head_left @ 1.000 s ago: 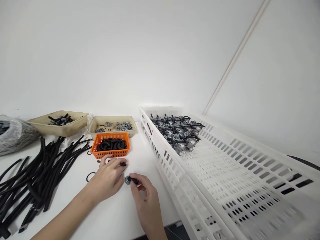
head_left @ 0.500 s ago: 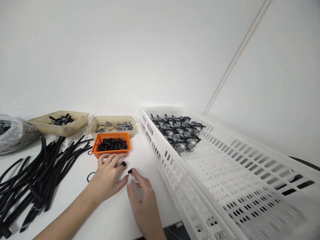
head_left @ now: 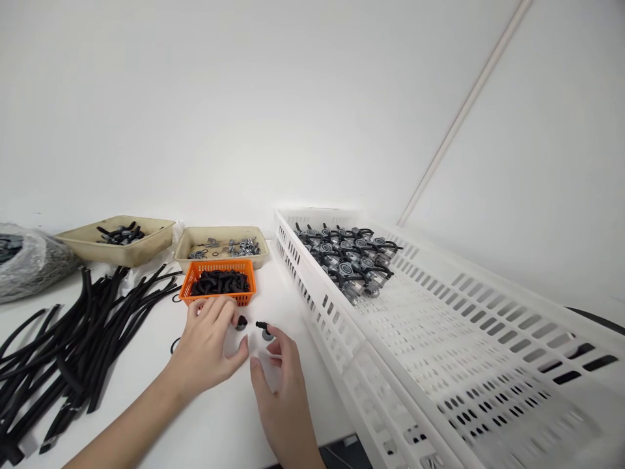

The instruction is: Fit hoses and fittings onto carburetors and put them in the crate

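Both of my hands are low over the white table, thumbs facing each other with a gap between them. My left hand [head_left: 209,342] has its fingers bent downward and its thumb held apart. At its index fingertip is a small black piece with a grey base [head_left: 241,322]. My right hand [head_left: 284,384] has thumb and index finger spread. Beside its index fingertip is a second small black fitting with a grey round part [head_left: 264,328], partly hidden by the finger. Whether either piece is gripped or only touched is unclear. An orange basket [head_left: 250,275] of black bent pieces stands just beyond my left fingers.
Black rubber hoses [head_left: 92,332] lie at left, near a plastic bag [head_left: 39,264]. Two beige trays [head_left: 156,238] of small parts stand at the back. A long white perforated crate [head_left: 336,332] on the right holds rows of metal-and-clear assemblies [head_left: 346,257].
My right index finger has shifted slightly up and right, and more of the fitting beside it shows. My left fingers have drawn together a little, with a grey base now visible under the black piece.
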`<action>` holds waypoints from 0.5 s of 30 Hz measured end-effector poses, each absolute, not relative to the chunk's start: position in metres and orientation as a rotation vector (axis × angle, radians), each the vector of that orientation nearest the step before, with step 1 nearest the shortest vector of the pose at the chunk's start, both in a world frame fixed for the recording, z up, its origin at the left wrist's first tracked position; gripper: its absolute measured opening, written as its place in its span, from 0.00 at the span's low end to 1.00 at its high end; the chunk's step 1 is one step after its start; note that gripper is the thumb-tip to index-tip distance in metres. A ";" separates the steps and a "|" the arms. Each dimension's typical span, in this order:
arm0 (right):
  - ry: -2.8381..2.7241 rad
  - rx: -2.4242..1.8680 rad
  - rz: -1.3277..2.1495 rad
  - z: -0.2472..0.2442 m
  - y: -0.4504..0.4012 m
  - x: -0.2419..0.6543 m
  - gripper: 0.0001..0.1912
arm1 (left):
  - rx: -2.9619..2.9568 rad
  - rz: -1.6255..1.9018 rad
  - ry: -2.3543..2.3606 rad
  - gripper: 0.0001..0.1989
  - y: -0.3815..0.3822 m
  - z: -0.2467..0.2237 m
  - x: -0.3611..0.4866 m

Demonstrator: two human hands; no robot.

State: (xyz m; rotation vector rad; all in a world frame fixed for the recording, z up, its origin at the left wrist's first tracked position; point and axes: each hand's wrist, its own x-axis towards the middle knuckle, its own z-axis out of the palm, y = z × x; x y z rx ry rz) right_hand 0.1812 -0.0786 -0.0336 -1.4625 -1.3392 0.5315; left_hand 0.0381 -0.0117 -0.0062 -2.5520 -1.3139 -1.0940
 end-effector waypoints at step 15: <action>-1.537 -1.595 0.364 -0.038 -0.068 0.177 0.31 | -2.281 -1.017 -1.919 0.03 0.005 0.018 -0.005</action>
